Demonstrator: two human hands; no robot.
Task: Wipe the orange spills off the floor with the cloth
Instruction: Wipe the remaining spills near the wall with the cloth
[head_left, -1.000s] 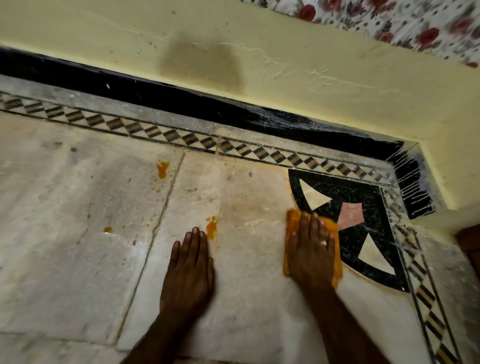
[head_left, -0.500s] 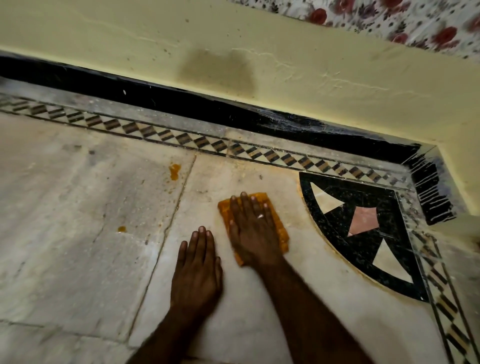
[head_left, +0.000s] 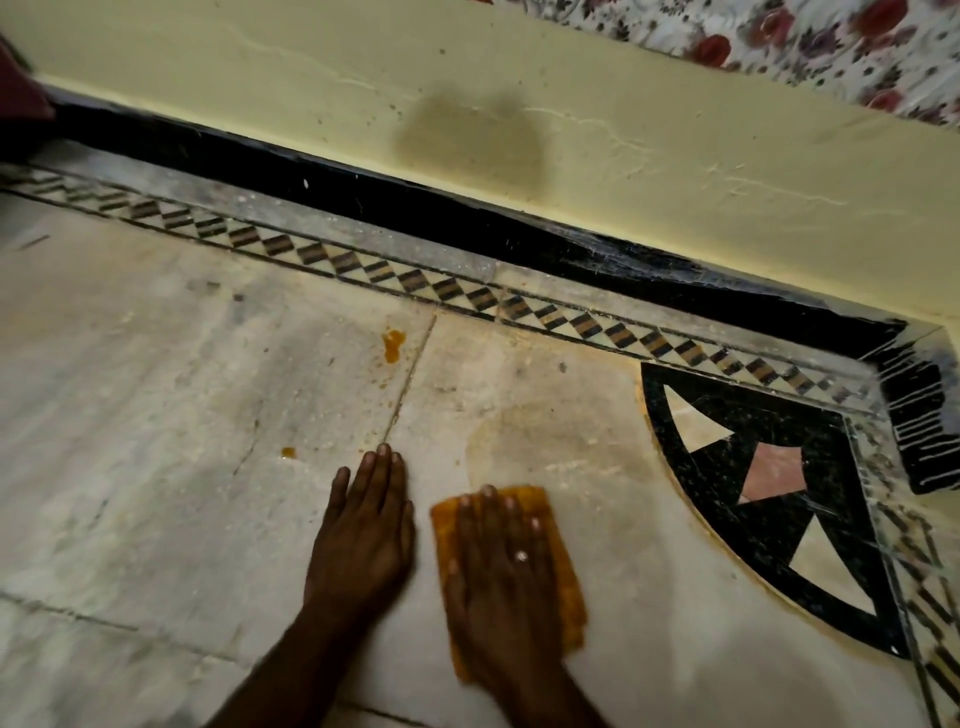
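My right hand (head_left: 506, 577) lies flat on an orange cloth (head_left: 563, 582), pressing it onto the marble floor (head_left: 156, 415). My left hand (head_left: 363, 540) rests palm down on the floor just left of the cloth, fingers together, holding nothing. An orange spill (head_left: 393, 345) sits beyond the left hand beside a tile joint. A smaller orange drop (head_left: 287, 452) lies left of the left fingertips. A faint yellowish smear (head_left: 545, 441) marks the floor ahead of the cloth.
A black inlaid corner panel (head_left: 769, 493) with pink and cream shapes lies to the right. A diamond-pattern border strip (head_left: 467, 296) and black skirting (head_left: 415, 208) run under the yellow wall (head_left: 623, 156). Flowered fabric (head_left: 831, 47) hangs at the top right.
My right hand slid the cloth left from the black panel over the spill near my left hand, then back toward me. That spill is gone, leaving a faint smear.
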